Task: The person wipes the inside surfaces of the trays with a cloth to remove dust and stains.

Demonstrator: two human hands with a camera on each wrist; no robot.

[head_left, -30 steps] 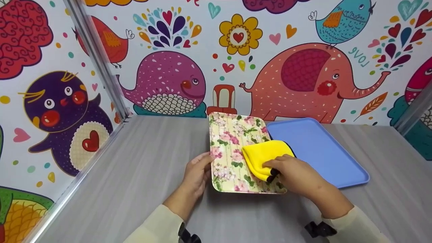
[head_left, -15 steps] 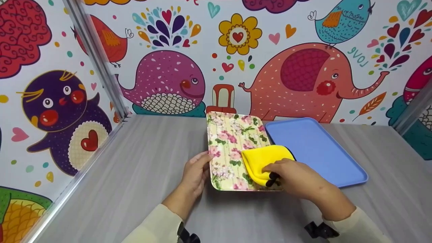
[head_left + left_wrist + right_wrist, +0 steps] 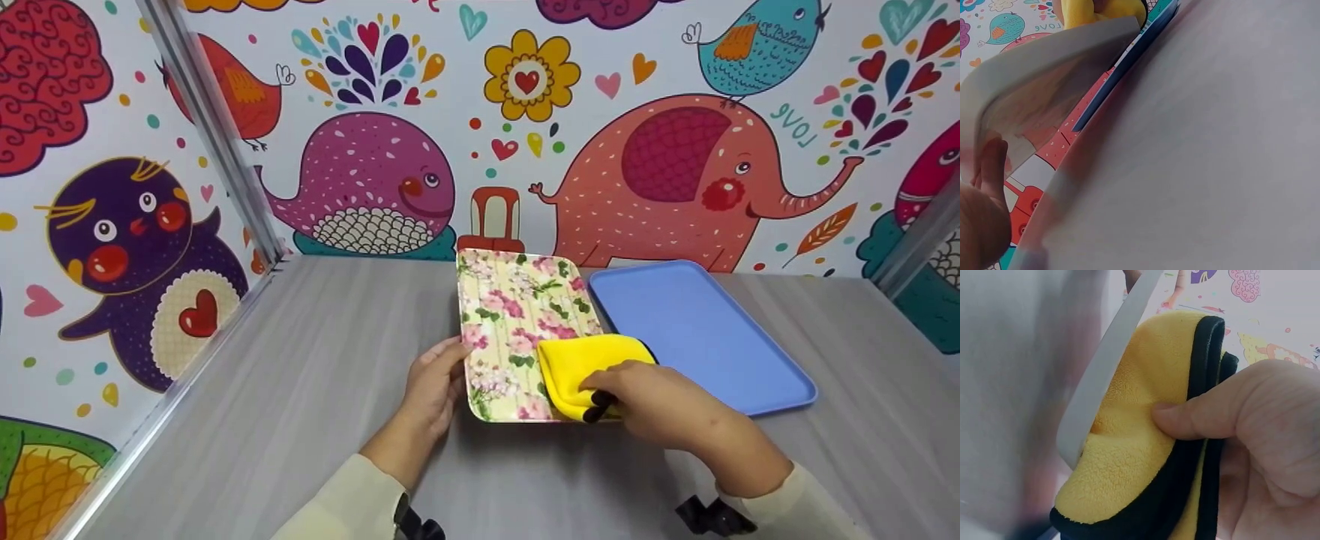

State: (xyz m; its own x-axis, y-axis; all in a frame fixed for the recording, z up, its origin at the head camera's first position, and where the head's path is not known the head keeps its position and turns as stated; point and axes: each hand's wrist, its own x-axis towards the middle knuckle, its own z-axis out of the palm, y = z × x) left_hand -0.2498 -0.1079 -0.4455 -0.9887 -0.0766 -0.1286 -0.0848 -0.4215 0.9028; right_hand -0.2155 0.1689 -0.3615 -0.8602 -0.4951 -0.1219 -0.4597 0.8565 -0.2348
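A floral tray point(image 3: 510, 322) with pink blooms is held tilted above the table, its patterned face toward the head camera. My left hand point(image 3: 435, 382) grips its left edge, thumb on the rim and fingers underneath; the left wrist view shows the tray's pale underside point(image 3: 1044, 95). My right hand point(image 3: 660, 401) holds a folded yellow cloth point(image 3: 592, 364) with black edging against the tray's lower right part. In the right wrist view the thumb presses on the cloth point(image 3: 1129, 410), which lies along the tray's rim point(image 3: 1109, 365). The cloth hides the tray's lower right corner.
A plain blue tray point(image 3: 697, 337) lies on the grey table point(image 3: 337, 360) to the right, partly behind the right hand. Walls with cartoon animals point(image 3: 645, 180) stand at the back and on the left, joined by a metal corner strip point(image 3: 217, 127).
The cloth in my right hand has slid down the floral tray toward its lower edge. The tray has shifted slightly left with my left hand still gripping it.
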